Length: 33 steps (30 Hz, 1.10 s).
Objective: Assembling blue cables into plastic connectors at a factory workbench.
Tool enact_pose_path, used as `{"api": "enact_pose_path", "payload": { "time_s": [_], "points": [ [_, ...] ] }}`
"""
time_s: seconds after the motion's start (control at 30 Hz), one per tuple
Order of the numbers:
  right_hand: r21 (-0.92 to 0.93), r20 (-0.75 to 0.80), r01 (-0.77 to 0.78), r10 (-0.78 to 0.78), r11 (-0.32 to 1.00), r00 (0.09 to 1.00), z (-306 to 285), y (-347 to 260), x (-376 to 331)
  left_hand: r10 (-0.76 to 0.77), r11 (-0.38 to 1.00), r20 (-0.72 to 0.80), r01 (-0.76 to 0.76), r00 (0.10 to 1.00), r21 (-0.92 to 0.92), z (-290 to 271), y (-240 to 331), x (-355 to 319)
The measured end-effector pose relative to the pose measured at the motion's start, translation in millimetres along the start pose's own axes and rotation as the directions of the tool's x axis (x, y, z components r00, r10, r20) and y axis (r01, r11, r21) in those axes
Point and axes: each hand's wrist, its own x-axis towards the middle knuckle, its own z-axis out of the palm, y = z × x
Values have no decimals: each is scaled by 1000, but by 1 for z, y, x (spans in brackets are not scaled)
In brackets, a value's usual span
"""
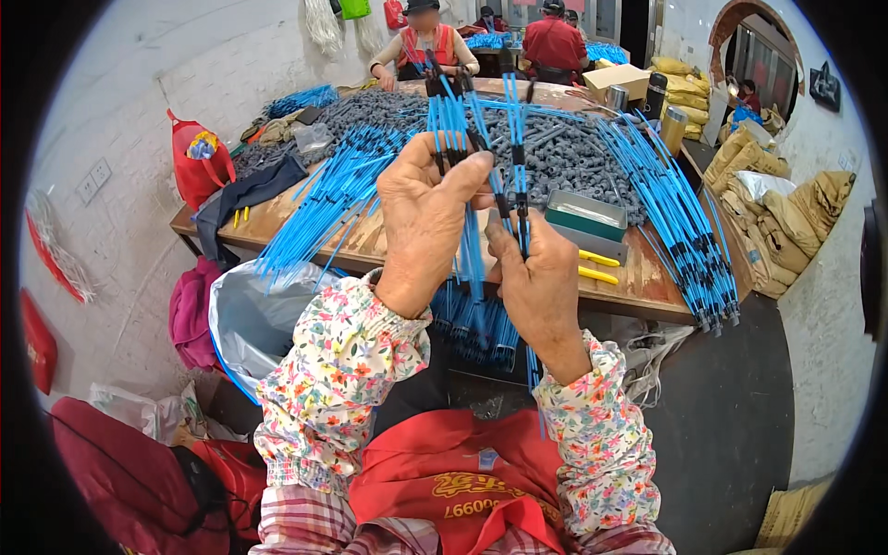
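My left hand (416,213) is closed around a bundle of thin blue rods with black fittings (449,116), held upright above the table edge. Beside it, my right hand (544,277) pinches one or more similar blue rods with black joints (517,139), thumb and fingers pressed together. Both hands are close to each other, and the fingers partly hide the rods. Behind them a heap of small grey plastic fittings (555,157) covers much of the table. More blue rods (342,185) lie in a loose pile to the left, and another batch (671,222) lies at the right edge.
A green metal box (586,215) and yellow-handled pliers (599,266) lie near the table's front edge (638,301). A bucket lined with plastic (259,310) stands at the left. Across the table sits a person in a red vest (425,46); sacks (782,208) line the right wall.
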Motion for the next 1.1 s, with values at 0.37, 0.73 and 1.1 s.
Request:
{"api": "enact_pose_path", "payload": {
  "time_s": [0.37, 0.73, 1.1],
  "points": [
    [333, 26, -216, 220, 918, 975, -32, 18, -8, -47, 997, 79, 52, 996, -63, -29, -12, 10],
    [508, 546, -346, 16, 789, 837, -68, 16, -31, -260, 915, 211, 310, 942, -258, -48, -15, -24],
    [351, 860, -639, 34, 685, 509, 62, 7, -49, -264, 879, 26, 252, 964, -404, -121, 2, -110]
  ]
}}
